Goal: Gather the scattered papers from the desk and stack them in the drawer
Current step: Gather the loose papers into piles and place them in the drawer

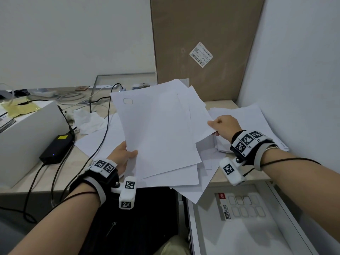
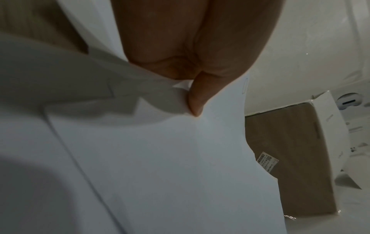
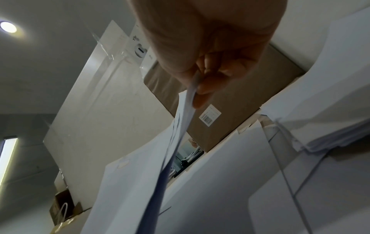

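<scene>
A loose sheaf of white papers hangs above the desk in the head view. My left hand grips its lower left edge, thumb on top; in the left wrist view the thumb presses on the sheet. My right hand pinches the right edge of the sheets. More papers lie stacked on the desk at the right, and others lie flat under the held sheaf. The open drawer sits at the lower right with a sticker sheet in it.
A large brown cardboard box leans against the wall behind the papers. At the left stand a white box and a black power adapter with cables. A crumpled tissue lies nearby. A white wall bounds the right.
</scene>
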Action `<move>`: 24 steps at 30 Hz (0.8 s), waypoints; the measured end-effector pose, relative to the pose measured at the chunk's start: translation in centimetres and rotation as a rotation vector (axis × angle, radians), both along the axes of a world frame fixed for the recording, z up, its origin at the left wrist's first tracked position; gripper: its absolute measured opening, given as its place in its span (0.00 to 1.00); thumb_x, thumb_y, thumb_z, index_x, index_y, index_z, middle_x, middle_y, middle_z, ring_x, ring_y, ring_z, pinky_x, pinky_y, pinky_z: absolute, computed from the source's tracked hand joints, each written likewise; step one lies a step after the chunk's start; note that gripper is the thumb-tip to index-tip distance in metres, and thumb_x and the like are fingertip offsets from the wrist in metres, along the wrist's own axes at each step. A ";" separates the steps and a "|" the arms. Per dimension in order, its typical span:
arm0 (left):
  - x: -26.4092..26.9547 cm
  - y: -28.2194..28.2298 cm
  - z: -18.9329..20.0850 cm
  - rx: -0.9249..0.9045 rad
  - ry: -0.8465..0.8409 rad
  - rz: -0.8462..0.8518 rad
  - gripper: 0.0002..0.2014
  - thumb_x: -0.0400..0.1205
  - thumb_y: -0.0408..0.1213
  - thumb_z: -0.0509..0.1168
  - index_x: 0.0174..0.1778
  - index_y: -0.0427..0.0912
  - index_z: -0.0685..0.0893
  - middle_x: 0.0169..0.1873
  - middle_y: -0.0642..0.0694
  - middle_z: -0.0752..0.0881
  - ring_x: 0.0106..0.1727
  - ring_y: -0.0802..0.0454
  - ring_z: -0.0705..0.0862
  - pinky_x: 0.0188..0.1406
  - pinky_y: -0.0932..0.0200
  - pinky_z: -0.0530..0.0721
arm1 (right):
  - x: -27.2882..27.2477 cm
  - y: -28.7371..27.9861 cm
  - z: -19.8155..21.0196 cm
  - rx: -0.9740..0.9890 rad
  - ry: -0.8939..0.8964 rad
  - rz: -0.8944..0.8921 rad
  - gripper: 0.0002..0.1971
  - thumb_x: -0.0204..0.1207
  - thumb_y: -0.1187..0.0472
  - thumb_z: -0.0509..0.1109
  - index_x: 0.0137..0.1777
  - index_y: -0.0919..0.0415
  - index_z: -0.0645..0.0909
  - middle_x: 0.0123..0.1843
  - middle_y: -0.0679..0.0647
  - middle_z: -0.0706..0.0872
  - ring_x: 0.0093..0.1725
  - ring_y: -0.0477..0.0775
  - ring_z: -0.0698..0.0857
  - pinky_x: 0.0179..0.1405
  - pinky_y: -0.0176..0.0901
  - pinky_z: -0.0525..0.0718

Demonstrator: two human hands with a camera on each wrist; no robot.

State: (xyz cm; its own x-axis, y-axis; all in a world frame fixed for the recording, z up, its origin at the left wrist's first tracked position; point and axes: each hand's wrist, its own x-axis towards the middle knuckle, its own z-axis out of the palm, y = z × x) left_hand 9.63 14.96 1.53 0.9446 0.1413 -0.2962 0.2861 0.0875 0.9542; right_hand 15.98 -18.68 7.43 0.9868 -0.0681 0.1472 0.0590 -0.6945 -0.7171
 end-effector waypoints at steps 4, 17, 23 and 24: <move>-0.1 -0.1 -0.3 -0.018 -0.002 0.014 0.24 0.82 0.17 0.57 0.74 0.36 0.72 0.64 0.30 0.80 0.59 0.32 0.81 0.60 0.36 0.79 | -0.3 -0.1 -0.4 0.096 0.006 -0.018 0.22 0.79 0.53 0.68 0.27 0.59 0.64 0.27 0.57 0.74 0.27 0.46 0.84 0.31 0.39 0.72; -0.6 -0.8 -0.4 -0.041 -0.012 -0.011 0.21 0.83 0.18 0.55 0.70 0.37 0.74 0.52 0.37 0.85 0.50 0.39 0.84 0.53 0.45 0.81 | -0.5 0.7 1.0 0.074 -0.078 0.016 0.25 0.76 0.61 0.70 0.23 0.57 0.60 0.24 0.51 0.64 0.28 0.52 0.66 0.25 0.40 0.62; -0.6 -1.2 -0.1 -0.045 0.080 -0.117 0.14 0.84 0.25 0.59 0.66 0.34 0.76 0.56 0.33 0.85 0.51 0.37 0.86 0.52 0.41 0.84 | -1.1 0.8 1.0 -0.025 -0.195 0.173 0.23 0.81 0.64 0.64 0.25 0.58 0.59 0.25 0.51 0.60 0.28 0.49 0.60 0.26 0.36 0.59; -0.7 -1.3 0.0 -0.044 0.096 -0.149 0.14 0.84 0.28 0.61 0.66 0.34 0.76 0.58 0.32 0.85 0.52 0.36 0.86 0.54 0.40 0.84 | -1.1 0.9 0.9 -0.042 -0.213 0.183 0.23 0.81 0.64 0.63 0.26 0.59 0.60 0.24 0.51 0.61 0.28 0.50 0.61 0.24 0.36 0.58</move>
